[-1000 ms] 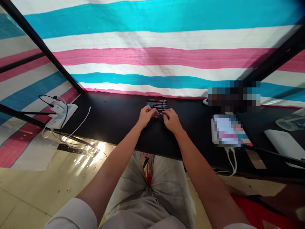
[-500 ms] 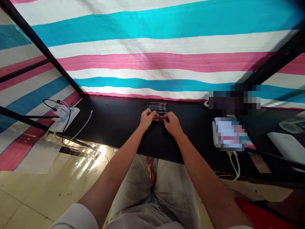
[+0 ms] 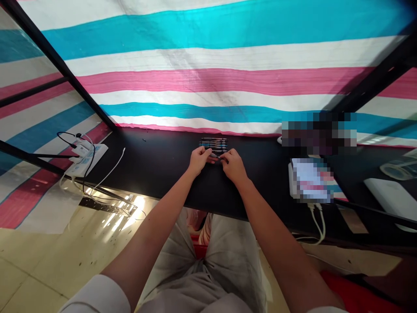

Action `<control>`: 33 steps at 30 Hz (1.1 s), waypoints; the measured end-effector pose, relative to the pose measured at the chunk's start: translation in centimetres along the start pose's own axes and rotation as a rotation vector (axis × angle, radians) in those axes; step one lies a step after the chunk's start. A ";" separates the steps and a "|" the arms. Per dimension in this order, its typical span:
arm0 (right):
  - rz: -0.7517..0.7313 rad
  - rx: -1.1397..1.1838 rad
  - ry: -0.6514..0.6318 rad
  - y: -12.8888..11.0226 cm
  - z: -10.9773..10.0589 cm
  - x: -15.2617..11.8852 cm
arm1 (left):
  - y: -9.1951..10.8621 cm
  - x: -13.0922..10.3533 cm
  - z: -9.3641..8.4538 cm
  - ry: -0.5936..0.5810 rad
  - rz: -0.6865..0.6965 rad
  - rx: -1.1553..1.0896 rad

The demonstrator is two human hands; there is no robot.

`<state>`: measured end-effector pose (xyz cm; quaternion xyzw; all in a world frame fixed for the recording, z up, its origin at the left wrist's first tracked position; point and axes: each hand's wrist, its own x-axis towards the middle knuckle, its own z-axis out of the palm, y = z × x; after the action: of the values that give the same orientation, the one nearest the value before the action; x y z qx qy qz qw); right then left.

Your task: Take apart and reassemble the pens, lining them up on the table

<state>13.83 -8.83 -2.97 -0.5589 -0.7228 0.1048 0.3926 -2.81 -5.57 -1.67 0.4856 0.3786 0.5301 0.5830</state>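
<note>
Table (image 3: pixel 156 161): black — lined-up pens (image 3: pixel 214 143) on it
Sheeting (image 3: pixel 195 80): striped
Floor (image 3: pixel 35 261): tiled
Left hand (image 3: pixel 198 161), right hand (image 3: pixel 234 166): gripping one pen (image 3: pixel 214 155)

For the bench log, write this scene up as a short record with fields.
Surface: black table
Left hand: holding a slim pen
Right hand: fingertips pinching the pen's right end
Beyond the hands: row of pens, lying side by side
Table's left end: white power strip with plugs and cables
Table's right side: pixelated items, unclear
Backdrop: striped sheet, blue, white and pink
</note>
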 end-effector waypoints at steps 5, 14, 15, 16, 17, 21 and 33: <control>0.042 -0.068 -0.015 0.0 -0.1 0.1 | -0.1 0.2 -0.4 0.042 -0.063 -0.092; 0.031 -0.096 -0.071 -1.2 0.0 0.0 | 0.4 0.1 -0.6 0.053 -0.079 -0.162; 0.038 -0.105 -0.073 -1.3 -0.1 0.0 | 0.3 0.1 -0.6 0.058 -0.073 -0.161; 0.050 -0.117 -0.072 -1.3 -0.2 0.0 | 0.3 0.2 -0.6 0.065 -0.064 -0.161; 0.066 -0.129 -0.071 -1.3 -0.3 0.0 | 0.2 0.2 -0.6 0.074 -0.053 -0.162; 0.156 -0.151 -0.066 -0.5 -1.1 0.2 | 0.2 0.5 -0.8 0.138 -0.013 -0.177; 0.175 -0.084 -0.056 0.2 -1.7 0.4 | 0.5 0.3 -0.8 0.174 -0.011 -0.174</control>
<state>15.06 -8.92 -1.76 -0.6329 -0.6857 0.1239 0.3376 -3.67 -5.11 -1.36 0.3831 0.3830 0.5980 0.5907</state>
